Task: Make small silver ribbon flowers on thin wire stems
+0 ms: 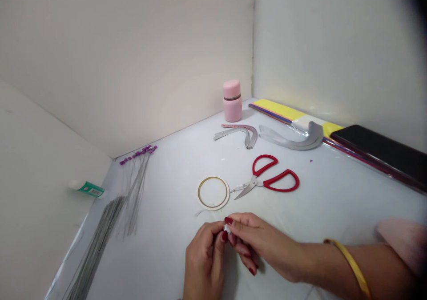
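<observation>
My left hand (204, 260) and my right hand (263, 246) meet low in the view, their fingertips pinching a small white-and-silver piece (227, 229). Its exact form is hidden by my fingers. Just above the hands lies a thin white ring with a gold band (213, 193), close to but not touching them. Red-handled scissors (275, 177) lie shut to its right, their blades pointing towards the ring. A gold bangle (350, 264) circles my right forearm.
A pink flask (232, 100) stands in the back corner, near a measuring tape (236, 135) and curled silver strip (293, 137). Coloured sheets (280, 111) and a black phone (376, 151) line the right wall. Grey wires (96, 242) and purple beads (138, 154) lie left.
</observation>
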A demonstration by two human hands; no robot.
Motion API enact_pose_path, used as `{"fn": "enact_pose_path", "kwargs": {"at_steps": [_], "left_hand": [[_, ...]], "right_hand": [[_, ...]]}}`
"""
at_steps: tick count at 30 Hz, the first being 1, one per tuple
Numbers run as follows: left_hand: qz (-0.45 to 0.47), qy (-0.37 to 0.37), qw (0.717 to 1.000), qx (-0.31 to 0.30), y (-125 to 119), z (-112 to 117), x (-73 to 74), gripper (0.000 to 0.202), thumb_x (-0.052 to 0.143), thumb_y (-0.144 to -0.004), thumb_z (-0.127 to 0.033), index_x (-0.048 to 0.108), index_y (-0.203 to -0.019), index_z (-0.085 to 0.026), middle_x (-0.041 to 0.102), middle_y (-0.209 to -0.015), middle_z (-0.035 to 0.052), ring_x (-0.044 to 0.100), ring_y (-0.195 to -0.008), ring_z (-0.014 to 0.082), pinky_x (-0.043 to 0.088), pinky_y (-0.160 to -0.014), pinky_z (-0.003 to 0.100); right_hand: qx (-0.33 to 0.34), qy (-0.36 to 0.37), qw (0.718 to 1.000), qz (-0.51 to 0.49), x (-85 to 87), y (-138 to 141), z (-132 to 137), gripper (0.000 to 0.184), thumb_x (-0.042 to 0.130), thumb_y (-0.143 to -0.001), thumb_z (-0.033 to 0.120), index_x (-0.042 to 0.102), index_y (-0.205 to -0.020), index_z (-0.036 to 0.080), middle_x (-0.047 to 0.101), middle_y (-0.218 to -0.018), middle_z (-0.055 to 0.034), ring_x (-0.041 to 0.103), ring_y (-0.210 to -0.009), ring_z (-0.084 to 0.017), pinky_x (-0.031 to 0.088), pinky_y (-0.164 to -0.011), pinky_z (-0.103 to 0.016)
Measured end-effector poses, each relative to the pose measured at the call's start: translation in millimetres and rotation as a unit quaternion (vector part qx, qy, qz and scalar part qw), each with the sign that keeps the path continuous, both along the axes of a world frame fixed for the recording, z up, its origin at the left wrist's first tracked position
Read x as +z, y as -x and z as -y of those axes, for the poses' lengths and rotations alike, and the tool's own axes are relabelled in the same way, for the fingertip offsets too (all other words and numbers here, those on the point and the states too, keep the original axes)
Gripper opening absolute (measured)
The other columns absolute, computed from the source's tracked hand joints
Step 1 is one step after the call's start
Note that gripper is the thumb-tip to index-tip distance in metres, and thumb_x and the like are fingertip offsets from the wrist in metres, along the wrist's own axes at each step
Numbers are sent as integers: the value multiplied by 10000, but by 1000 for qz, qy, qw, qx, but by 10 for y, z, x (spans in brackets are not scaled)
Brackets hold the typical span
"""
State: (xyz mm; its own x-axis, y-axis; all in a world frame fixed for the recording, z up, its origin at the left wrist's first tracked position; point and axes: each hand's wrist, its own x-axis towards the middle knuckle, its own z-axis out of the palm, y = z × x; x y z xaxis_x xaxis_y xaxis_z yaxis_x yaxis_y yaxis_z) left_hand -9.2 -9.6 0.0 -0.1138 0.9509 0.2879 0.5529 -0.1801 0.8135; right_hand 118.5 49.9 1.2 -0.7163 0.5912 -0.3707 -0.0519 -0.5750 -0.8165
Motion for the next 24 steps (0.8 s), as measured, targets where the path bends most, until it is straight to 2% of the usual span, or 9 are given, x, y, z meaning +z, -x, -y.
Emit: {"fn": "enact_pose_path", "kwargs": {"at_steps": [3,5,8,11,14,16,22,24], "left_hand": [[79,46,995,-39,61,-13,45,189,437,-866,-198,624,-896,-199,656,-764,22,603,-673,120,453,-639,215],[100,56,992,-48,79,-10,34,190,452,-863,-213,637,-903,-200,669,-807,32,610,-698,123,457,-658,219],[119,47,992,-7,70,12,-26,187,487,-845,-205,611,-985,-212,678,-837,29,633,-731,131,474,-678,225],[90,-3,995,40,37,35,-73,220,549,-800,-170,593,-1007,-229,674,-852,13,642,-739,126,485,-679,214],[41,-55,997,31,22,40,-67,226,560,-783,-125,610,-978,-229,672,-839,7,635,-734,116,480,-683,201],[29,-57,998,19,36,31,-47,222,528,-800,-111,617,-970,-222,675,-815,11,630,-723,115,477,-673,200],[-13,-44,999,-10,88,16,-28,212,485,-819,-103,627,-938,-205,677,-781,24,623,-698,124,471,-641,201],[-34,-46,998,-5,76,23,-36,223,469,-824,-102,622,-946,-209,676,-774,20,623,-696,122,472,-646,199]], "right_hand": [[50,23,998,-1,43,-40,-84,354,381,-867,465,447,-691,165,392,-456,87,381,-314,-42,263,-342,-160],[56,24,998,-4,73,-60,-117,339,421,-851,463,453,-701,161,391,-470,90,359,-318,-35,270,-351,-161],[37,4,999,-18,93,-61,-123,304,465,-841,435,457,-720,157,376,-495,95,323,-340,-25,264,-370,-157],[17,-28,999,-17,71,-44,-98,307,456,-853,436,454,-722,158,383,-512,89,336,-367,-29,250,-384,-160],[16,-60,998,-9,32,-37,-78,325,431,-866,448,438,-709,163,398,-520,83,372,-384,-35,250,-394,-165],[28,-70,997,-7,20,-48,-85,330,425,-868,451,425,-700,166,400,-524,83,379,-382,-33,249,-394,-165],[111,-19,994,-2,64,-99,-155,330,443,-848,441,438,-672,162,380,-490,85,391,-358,-36,254,-374,-158],[106,3,994,1,80,-95,-143,332,439,-842,448,441,-673,163,380,-490,86,384,-344,-33,249,-361,-154]]}}
